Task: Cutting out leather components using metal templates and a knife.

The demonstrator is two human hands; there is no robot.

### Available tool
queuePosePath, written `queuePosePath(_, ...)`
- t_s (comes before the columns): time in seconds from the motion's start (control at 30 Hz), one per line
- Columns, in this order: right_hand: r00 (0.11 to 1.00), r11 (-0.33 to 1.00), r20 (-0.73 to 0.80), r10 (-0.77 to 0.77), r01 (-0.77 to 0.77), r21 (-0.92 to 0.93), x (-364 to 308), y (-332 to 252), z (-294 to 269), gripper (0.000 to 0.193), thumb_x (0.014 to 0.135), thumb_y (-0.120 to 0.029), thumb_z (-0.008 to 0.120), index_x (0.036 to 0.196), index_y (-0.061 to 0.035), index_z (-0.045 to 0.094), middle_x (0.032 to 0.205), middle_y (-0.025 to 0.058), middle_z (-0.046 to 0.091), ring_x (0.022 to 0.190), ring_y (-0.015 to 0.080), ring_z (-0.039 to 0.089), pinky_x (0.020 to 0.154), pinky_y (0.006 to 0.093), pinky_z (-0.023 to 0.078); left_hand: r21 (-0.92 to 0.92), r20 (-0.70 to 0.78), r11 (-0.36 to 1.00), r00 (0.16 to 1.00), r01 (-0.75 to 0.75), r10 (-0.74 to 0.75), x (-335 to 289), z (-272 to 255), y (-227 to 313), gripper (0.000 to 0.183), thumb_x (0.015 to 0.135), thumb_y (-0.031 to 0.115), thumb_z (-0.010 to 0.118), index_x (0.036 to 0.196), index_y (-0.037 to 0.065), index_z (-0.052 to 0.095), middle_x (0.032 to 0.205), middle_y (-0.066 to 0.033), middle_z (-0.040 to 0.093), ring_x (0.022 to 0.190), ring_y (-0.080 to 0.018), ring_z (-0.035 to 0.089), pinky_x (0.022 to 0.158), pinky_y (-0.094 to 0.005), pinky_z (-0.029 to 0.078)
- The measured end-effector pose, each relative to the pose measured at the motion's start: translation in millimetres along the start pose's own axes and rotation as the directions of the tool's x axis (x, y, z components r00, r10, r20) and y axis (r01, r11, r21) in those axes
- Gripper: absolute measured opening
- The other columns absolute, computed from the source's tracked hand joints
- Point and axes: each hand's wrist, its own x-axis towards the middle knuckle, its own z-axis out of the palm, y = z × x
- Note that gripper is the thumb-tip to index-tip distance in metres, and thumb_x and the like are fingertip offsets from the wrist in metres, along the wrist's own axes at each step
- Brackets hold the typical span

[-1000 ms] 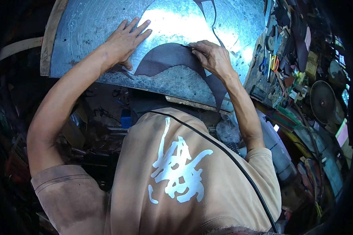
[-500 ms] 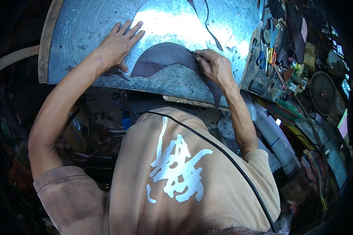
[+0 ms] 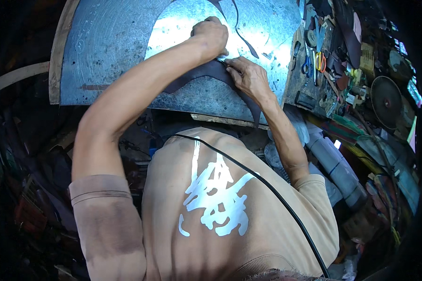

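Observation:
A dark brown piece of leather (image 3: 199, 74) with a curved outline lies along the near edge of a grey metal-topped table (image 3: 112, 56). My right hand (image 3: 249, 78) is at its right part, thumb and fingers pinched on a thin dark tool (image 3: 222, 61) whose kind I cannot make out. Just above and left of it, my left hand (image 3: 211, 36) is closed, its fingers curled over a bright, pale round-edged area of the tabletop. Whatever its fingers hold is hidden. My left forearm crosses in front of the leather's left part.
A narrow dark strip (image 3: 239, 30) curls on the table beyond my right hand. On the right-hand bench lie orange-handled scissors (image 3: 320, 62), blue-handled scissors (image 3: 306, 66) and leather scraps. A round fan (image 3: 386, 102) stands farther right. A black cable (image 3: 276, 189) runs over my shirt.
My left hand has left its spread position on the table at the left, moved right beside my right hand and closed. My right hand has barely moved.

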Motion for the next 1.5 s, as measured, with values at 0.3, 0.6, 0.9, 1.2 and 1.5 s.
queuePosePath(0.3,0.998,0.999,-0.051,0.034,-0.033,0.022,-13,2,0,0.019,0.087,-0.016,0.063,0.102,-0.0085,0.072,0.095,0.0113,0.069,0.080,0.0339,0.067,0.073,0.0425,0.054,0.097,0.088,0.990,0.990,0.102,-0.110,8,6,16,0.085,0.069,0.046,0.083,0.129,-0.003,0.048,0.130,-0.0356,0.048,0.101,-0.0424,0.065,0.079,-0.0465,0.057)
queuePosePath(0.6,0.980,0.983,-0.084,0.183,-0.183,0.008,-41,-12,3,0.021,0.088,-0.017,0.063,0.104,-0.0062,0.070,0.093,0.0136,0.068,0.078,0.0365,0.066,0.069,0.0445,0.053,0.110,0.048,0.991,0.995,0.078,-0.083,7,18,13,0.079,0.072,0.045,0.081,0.126,-0.003,0.050,0.125,-0.0351,0.050,0.098,-0.0418,0.066,0.075,-0.0475,0.056)
queuePosePath(0.9,0.961,0.975,-0.163,0.222,-0.213,0.069,-62,-19,7,0.017,0.087,-0.013,0.064,0.100,-0.0042,0.069,0.094,0.0133,0.066,0.079,0.0375,0.066,0.069,0.0453,0.053,0.072,0.136,0.990,0.982,0.120,-0.129,-3,15,23,0.101,0.063,0.060,0.080,0.134,-0.003,0.044,0.129,-0.0360,0.045,0.111,-0.0494,0.056,0.093,-0.0564,0.048)
queuePosePath(1.2,0.957,0.973,-0.180,0.230,-0.224,0.054,-79,-18,7,0.019,0.087,-0.013,0.063,0.102,-0.0036,0.068,0.098,0.0130,0.067,0.083,0.0379,0.066,0.071,0.0458,0.054,0.051,0.253,0.979,0.946,0.197,-0.204,-8,9,34,0.127,0.061,0.070,0.078,0.151,0.001,0.019,0.149,-0.0416,0.018,0.128,-0.0663,0.030,0.103,-0.0605,0.041)
queuePosePath(1.5,0.943,0.948,-0.097,0.318,-0.312,0.071,-102,-24,-5,0.019,0.086,-0.012,0.064,0.101,-0.0028,0.069,0.102,0.0144,0.068,0.088,0.0373,0.066,0.075,0.0442,0.054,0.040,0.243,0.971,0.941,0.234,-0.237,-7,6,34,0.123,0.061,0.068,0.079,0.151,0.005,0.023,0.151,-0.0371,0.018,0.128,-0.0669,0.029,0.090,-0.0568,0.053)
